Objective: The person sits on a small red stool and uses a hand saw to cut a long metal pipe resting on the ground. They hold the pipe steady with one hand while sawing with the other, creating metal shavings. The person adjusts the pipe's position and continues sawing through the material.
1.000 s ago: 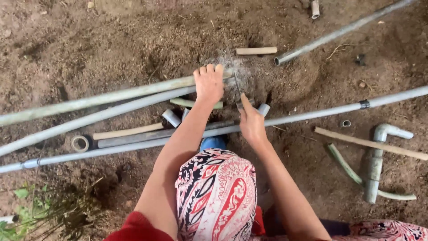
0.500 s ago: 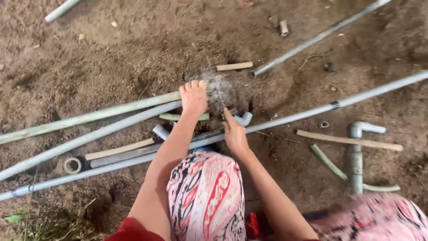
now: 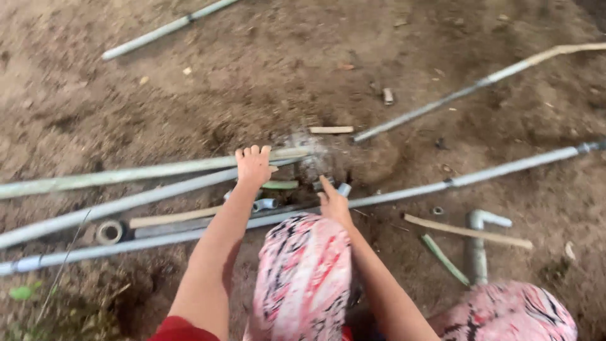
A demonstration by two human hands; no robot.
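Pipe (image 3: 126,173) lying on the dirt has the left hand (image 3: 254,167) pressed flat on it, fingers open. Just right of that pipe, the right hand (image 3: 333,202) rests half-open on a thinner pipe (image 3: 404,191), gripping nothing.

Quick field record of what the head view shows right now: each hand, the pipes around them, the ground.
left hand: palm down on the long greenish pipe, fingers over it
right hand: index finger pointing at the small hole in the dirt, holds nothing visible
near the hands: grey elbow fitting, short green pipe piece
right side: bent grey pipe, wooden stick
left side: tape roll
ground: bare brown soil
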